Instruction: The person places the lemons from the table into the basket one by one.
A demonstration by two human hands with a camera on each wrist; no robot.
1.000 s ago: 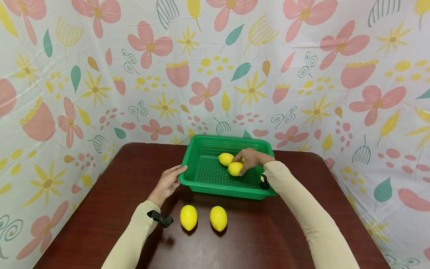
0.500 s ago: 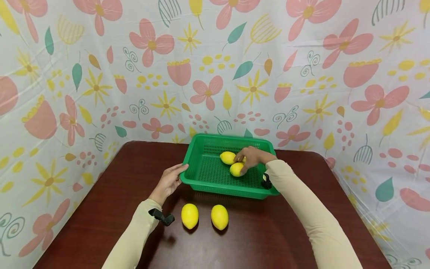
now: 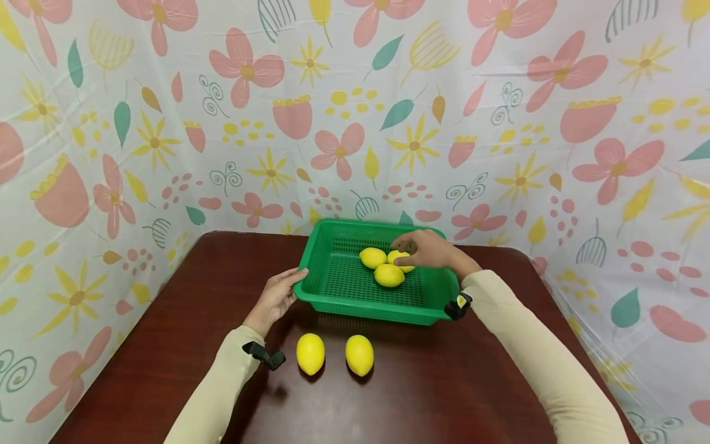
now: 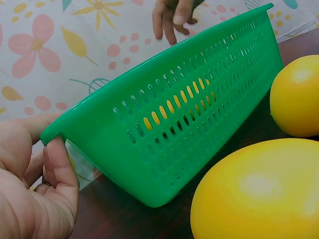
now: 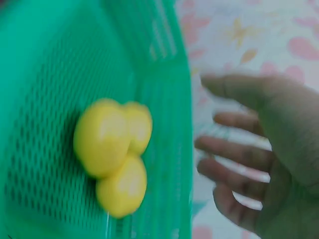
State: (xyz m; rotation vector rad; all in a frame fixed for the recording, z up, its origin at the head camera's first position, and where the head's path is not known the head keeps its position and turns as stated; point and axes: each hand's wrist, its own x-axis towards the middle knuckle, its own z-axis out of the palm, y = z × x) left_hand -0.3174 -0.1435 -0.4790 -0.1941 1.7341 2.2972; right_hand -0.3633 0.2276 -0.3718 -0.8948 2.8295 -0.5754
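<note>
A green perforated plastic basket stands toward the back of the table with three yellow lemons inside, clustered right of its middle. The nearest of these is a lemon; behind it lie another lemon and a lemon partly covered by fingers in the head view. My left hand pinches the basket's left rim between thumb and fingers, as the left wrist view also shows. Over the basket's right side, my right hand hovers with spread fingers and nothing in it.
In front of the basket, two more lemons lie on the dark red-brown table: a left lemon and a right lemon. A flowered curtain hangs behind and around the table.
My right hand has let go of the front lemon in the basket and moved up and to the right, fingers spreading. My left hand keeps its hold on the rim.
</note>
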